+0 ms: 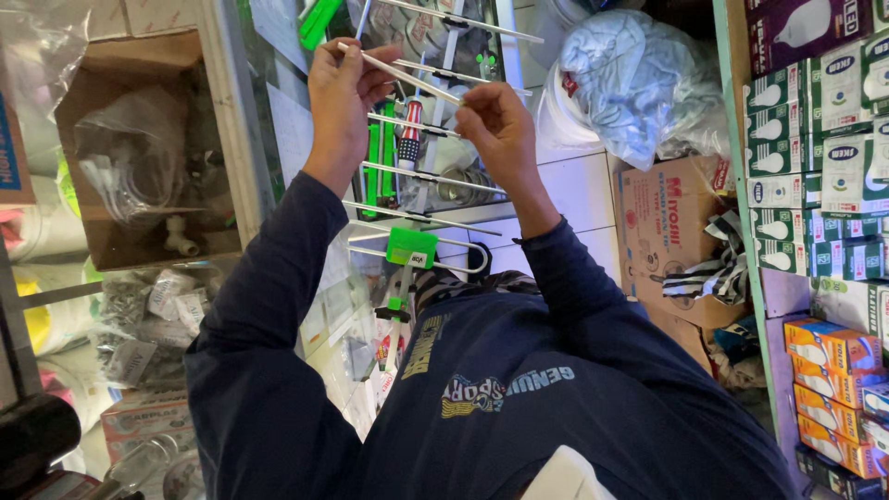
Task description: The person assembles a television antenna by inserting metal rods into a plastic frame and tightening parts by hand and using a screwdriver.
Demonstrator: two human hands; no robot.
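Observation:
A TV antenna [419,190] with a silver boom, several thin metal cross rods and green plastic clips stands in front of me over a glass counter. My left hand [341,93] pinches the left end of one thin silver rod [407,76]. My right hand [495,125] grips the same rod's right end. A screwdriver with a red, white and black striped handle [410,137] lies under the antenna between my hands. My dark blue sleeves reach up from below.
An open cardboard box [139,148] with plastic bags and white fittings sits at left. A tied plastic bag [634,79] and a brown carton [671,236] lie at right. Shelves of boxed light bulbs [820,157] fill the right edge.

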